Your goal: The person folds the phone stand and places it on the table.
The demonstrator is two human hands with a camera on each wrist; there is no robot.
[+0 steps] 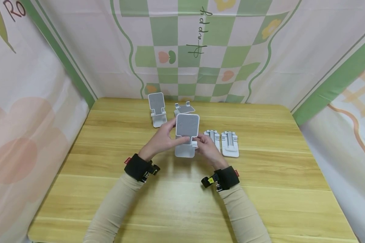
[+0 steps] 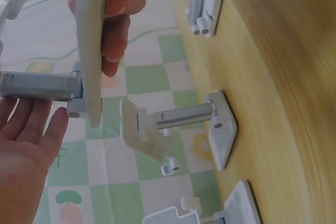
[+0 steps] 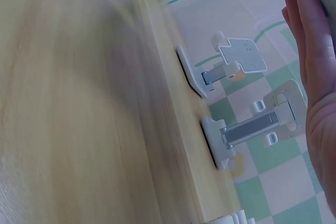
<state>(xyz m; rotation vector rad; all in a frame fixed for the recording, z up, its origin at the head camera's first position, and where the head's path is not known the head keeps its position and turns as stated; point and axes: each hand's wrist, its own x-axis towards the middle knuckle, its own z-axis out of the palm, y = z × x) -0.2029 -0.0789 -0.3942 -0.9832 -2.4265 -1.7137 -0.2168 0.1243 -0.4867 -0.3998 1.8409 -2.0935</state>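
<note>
A white folding phone stand [image 1: 187, 125] with a grey pad is held up above the table between both hands. My left hand [image 1: 161, 138] holds it from the left, thumb across its front; in the left wrist view the fingers [image 2: 34, 121] lie along the silver arm [image 2: 39, 86]. From the right, my right hand [image 1: 208, 148] grips the stand near its lower part. Its fingertips curl round the edge of a white plate [image 2: 90, 40] in the left wrist view. In the right wrist view, the right hand [image 3: 317, 72] mostly hides the held stand.
Behind the hands stand two unfolded phone stands, one at the left [image 1: 156, 109] and one partly hidden [image 1: 185, 109]. Two folded stands [image 1: 230, 144] [image 1: 212, 135] lie on the wooden table [image 1: 261, 195] at the right. Patterned curtains [image 1: 188, 67] surround the table's back and sides.
</note>
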